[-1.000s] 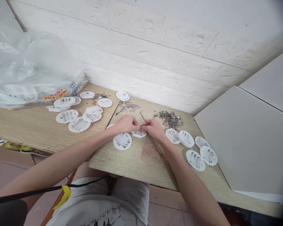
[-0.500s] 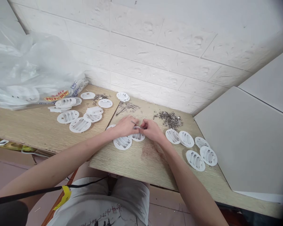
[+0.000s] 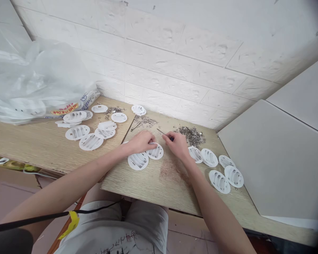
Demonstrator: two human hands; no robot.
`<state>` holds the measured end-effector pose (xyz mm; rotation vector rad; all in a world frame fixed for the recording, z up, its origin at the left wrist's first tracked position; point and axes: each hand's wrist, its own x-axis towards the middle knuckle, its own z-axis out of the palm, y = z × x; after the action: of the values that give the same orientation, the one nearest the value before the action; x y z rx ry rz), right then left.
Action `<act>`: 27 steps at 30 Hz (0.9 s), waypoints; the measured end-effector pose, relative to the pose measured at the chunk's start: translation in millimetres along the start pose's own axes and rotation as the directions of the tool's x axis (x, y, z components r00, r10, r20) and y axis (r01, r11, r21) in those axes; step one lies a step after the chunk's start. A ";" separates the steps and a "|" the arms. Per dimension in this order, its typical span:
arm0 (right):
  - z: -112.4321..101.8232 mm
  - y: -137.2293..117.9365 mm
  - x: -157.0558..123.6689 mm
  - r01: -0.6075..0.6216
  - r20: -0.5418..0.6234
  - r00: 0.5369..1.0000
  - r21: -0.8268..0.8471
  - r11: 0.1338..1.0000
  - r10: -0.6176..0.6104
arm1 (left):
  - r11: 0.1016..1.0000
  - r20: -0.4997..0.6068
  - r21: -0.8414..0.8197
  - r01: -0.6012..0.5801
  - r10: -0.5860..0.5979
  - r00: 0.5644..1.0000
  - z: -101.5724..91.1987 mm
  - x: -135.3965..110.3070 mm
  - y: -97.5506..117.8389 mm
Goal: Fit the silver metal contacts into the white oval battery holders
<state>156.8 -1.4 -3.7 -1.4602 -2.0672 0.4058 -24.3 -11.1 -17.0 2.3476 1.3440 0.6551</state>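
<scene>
The left hand (image 3: 143, 141) has its grip clamped on the upper edge of a white disc (image 3: 156, 152), low over the counter (image 3: 145, 183) and just beside a second disc (image 3: 137, 161). The right hand (image 3: 177, 144), well apart from the disc, has its grip closed around a thin tool (image 3: 161, 132), near a pile of metal bits (image 3: 192, 135).

The left arm (image 3: 84, 180) is stretching diagonally inward, the left hand (image 3: 141, 141) arching palm down with its thumb (image 3: 152, 145) pointing right. The right arm (image 3: 209, 197) is angling inward, the right hand (image 3: 178, 144) curling its fingers (image 3: 170, 134) into a pinch, apart from the left.
</scene>
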 end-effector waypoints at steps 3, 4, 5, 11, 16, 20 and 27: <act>17.3 7.1 1.5 0.032 -0.087 0.996 0.024 0.999 -0.030 | 1.000 -0.023 0.008 -0.018 0.018 1.000 -4.7 -0.5 1.1; 21.8 9.2 2.5 0.032 -0.098 0.995 0.018 0.999 -0.030 | 1.000 -0.038 0.019 -0.023 0.024 0.999 -6.6 -0.6 0.6; 25.3 11.0 3.8 0.030 -0.101 0.994 0.012 0.999 -0.029 | 0.999 -0.057 0.031 -0.025 0.027 0.998 -8.7 -0.7 -0.6; 31.0 13.0 17.6 0.049 -0.174 0.983 -0.067 0.997 -0.060 | 0.999 -0.145 0.048 -0.005 0.012 0.989 -20.6 -1.8 -14.5; 39.7 3.4 38.0 0.125 -0.127 0.980 -0.188 0.974 -0.150 | 0.997 -0.025 0.051 -0.054 0.055 0.998 -21.8 -5.1 -15.6; 49.1 -2.1 56.0 0.159 -0.066 0.979 -0.331 0.930 -0.191 | 0.994 0.037 0.012 -0.104 0.104 0.994 -23.2 -5.8 -11.2; 52.6 -0.4 63.8 0.172 0.000 0.983 -0.349 0.921 -0.183 | 0.990 0.069 0.025 -0.138 0.136 0.988 -26.7 -5.4 -11.7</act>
<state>109.2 61.9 -27.6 -1.4402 -2.3061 -0.0626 -49.7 -8.1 -2.1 2.4800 1.1802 0.5931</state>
